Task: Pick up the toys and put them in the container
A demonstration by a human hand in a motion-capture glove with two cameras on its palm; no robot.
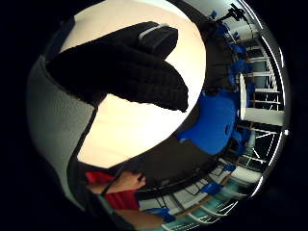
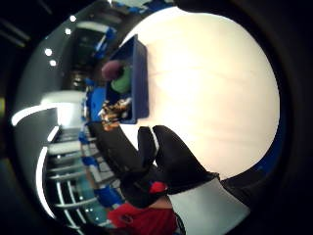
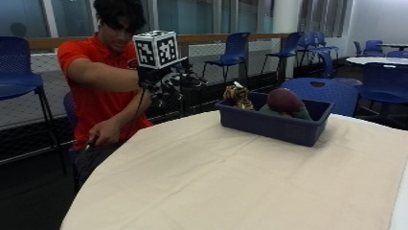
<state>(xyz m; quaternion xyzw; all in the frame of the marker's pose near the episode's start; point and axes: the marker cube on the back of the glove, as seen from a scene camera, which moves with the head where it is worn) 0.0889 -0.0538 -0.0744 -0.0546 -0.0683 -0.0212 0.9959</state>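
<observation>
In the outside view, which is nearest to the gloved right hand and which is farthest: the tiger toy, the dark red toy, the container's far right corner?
From the gloved right hand:
1. Tiger toy, at the container's near left end.
2. Dark red toy, in the middle of the container.
3. Container's far right corner, on the far side.

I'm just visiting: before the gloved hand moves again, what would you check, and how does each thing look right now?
1. Hand holds nothing: ok, fingers straight, nothing between them.
2. Hand off the table: ok, raised beside it.
3. Bin upright on the table: ok.
4. Toys in the bin: ok, a tiger, a dark red toy and a green one sit inside.
5. Toys left on the table: none seen in these views.
6. Toys off the table or behind the bin: cannot tell.
</observation>
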